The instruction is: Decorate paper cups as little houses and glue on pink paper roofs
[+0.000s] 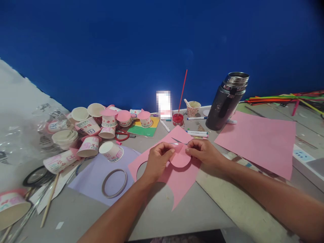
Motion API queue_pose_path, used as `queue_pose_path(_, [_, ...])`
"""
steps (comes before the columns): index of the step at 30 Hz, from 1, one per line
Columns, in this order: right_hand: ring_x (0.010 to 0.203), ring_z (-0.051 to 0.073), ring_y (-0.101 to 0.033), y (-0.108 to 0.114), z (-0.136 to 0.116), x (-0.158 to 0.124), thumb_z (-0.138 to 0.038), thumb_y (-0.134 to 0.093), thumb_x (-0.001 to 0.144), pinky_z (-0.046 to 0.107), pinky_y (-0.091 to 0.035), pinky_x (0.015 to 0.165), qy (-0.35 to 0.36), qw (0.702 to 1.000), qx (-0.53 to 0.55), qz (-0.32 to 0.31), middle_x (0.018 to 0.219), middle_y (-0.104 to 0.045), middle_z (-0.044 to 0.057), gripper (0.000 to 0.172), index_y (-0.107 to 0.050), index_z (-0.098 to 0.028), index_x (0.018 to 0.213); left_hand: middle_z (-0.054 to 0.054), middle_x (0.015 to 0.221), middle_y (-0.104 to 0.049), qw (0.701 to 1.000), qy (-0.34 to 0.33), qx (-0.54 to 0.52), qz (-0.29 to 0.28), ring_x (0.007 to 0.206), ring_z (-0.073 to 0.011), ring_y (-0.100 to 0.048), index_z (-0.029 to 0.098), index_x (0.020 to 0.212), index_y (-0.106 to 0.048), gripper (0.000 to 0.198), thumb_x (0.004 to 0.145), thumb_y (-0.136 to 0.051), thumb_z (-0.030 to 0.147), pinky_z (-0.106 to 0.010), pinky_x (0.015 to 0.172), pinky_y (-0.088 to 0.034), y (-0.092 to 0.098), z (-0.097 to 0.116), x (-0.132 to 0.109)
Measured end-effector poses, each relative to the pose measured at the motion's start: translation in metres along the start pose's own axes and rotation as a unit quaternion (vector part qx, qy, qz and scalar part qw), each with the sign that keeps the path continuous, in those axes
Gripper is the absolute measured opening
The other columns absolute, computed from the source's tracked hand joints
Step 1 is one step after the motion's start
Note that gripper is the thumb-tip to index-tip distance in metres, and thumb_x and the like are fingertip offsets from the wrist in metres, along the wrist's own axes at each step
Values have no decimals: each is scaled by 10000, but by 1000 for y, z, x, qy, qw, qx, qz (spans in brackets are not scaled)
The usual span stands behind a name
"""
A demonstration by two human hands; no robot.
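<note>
Between my two hands is a pink paper circle (180, 160), with a slit or fold near its top. My left hand (160, 158) pinches the circle's left edge between thumb and fingers. On the opposite edge, my right hand (202, 152) pinches it the same way. Under the circle lies a pink paper sheet (174, 190) with rounded pieces cut out of it. Scissors (175, 140) rest on that sheet just beyond my fingers, their blades showing and their handles hidden by my right hand.
Decorated paper cups (111, 151), some with pink tops, crowd the left side. A tape ring (114, 183) lies on purple paper (87, 184). Behind stand a red paint jar (178, 119), a patterned cup (193, 109) and a dark flask (225, 104). Another pink sheet (263, 141) lies right.
</note>
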State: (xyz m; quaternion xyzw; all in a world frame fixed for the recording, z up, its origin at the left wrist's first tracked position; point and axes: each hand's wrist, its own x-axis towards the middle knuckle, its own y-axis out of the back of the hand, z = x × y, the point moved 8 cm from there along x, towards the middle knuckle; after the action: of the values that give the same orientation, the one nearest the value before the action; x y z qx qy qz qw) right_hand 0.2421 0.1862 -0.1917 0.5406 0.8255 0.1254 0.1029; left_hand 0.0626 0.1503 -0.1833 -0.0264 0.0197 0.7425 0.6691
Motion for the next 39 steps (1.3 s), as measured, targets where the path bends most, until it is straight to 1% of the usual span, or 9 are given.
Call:
queue_pose_path(7, [706, 157, -548, -2, -22, -7, -289, -581, 882, 272, -372, 633, 78, 988, -133, -1, 765, -659, 3, 144, -650, -197, 794, -6, 741, -658, 997, -33, 65, -18, 706, -146, -537, 183, 744, -719, 70, 758, -721, 251, -251, 671, -419, -1, 4, 2])
queue_pose_path(13, [736, 169, -576, -1, -19, -7, -303, -556, 914, 278, -390, 656, 68, 989, -133, -12, 774, -666, 4, 176, -677, -197, 842, -5, 749, -641, 995, -45, 79, -38, 686, -147, -510, 193, 772, -708, 94, 804, -710, 282, -245, 635, -396, 1, 12, 1])
queue_pose_path(20, [757, 173, -592, -5, -21, -7, -233, -533, 934, 290, -403, 695, 115, 979, -165, -25, 805, -693, 19, 173, -672, -196, 839, -46, 892, -735, 979, -91, 160, -88, 820, -191, -633, 214, 785, -751, 114, 847, -657, 233, -273, 766, -465, -11, 20, -5])
queue_pose_path(23, [770, 178, -600, -9, -24, -10, -219, -532, 938, 295, -401, 710, 138, 972, -187, -41, 820, -698, 28, 177, -692, -194, 866, -44, 922, -748, 980, -81, 167, -75, 852, -200, -653, 221, 893, -763, 103, 851, -672, 244, -279, 789, -484, -10, 14, -4])
queue_pose_path(26, [779, 179, -605, -13, -26, -12, -218, -545, 938, 299, -406, 727, 152, 967, -195, -59, 841, -710, 36, 170, -704, -191, 883, -53, 998, -762, 983, -61, 158, -65, 891, -210, -665, 225, 1015, -771, 190, 844, -696, 260, -291, 813, -499, -6, 8, -3])
queue_pose_path(30, [782, 176, -610, -14, -27, -13, -224, -545, 948, 297, -409, 733, 160, 966, -194, -63, 858, -714, 36, 178, -707, -193, 883, -58, 967, -775, 986, -43, 136, -81, 885, -216, -672, 216, 925, -785, 135, 830, -708, 273, -294, 811, -498, -9, 6, -2])
queue_pose_path(34, [767, 170, -608, -15, -27, -13, -214, -556, 937, 290, -408, 727, 166, 966, -185, -64, 845, -711, 32, 167, -713, -190, 883, -36, 797, -726, 984, -22, 142, -106, 738, -180, -606, 193, 811, -764, 117, 823, -692, 284, -271, 684, -458, -13, 6, -3])
queue_pose_path(36, [758, 164, -601, -15, -27, -13, -212, -568, 928, 285, -405, 716, 158, 969, -177, -63, 836, -709, 27, 155, -713, -190, 875, -17, 716, -675, 982, -23, 155, -102, 676, -158, -557, 185, 740, -726, 134, 818, -684, 285, -261, 636, -424, -13, 7, -3])
queue_pose_path(39, [727, 154, -578, -14, -24, -11, -227, -633, 889, 272, -386, 671, 128, 976, -165, -53, 797, -701, 13, 93, -712, -190, 855, -5, 715, -663, 981, -31, 168, -92, 685, -151, -558, 185, 717, -692, 121, 802, -676, 270, -258, 647, -428, -12, 8, -3])
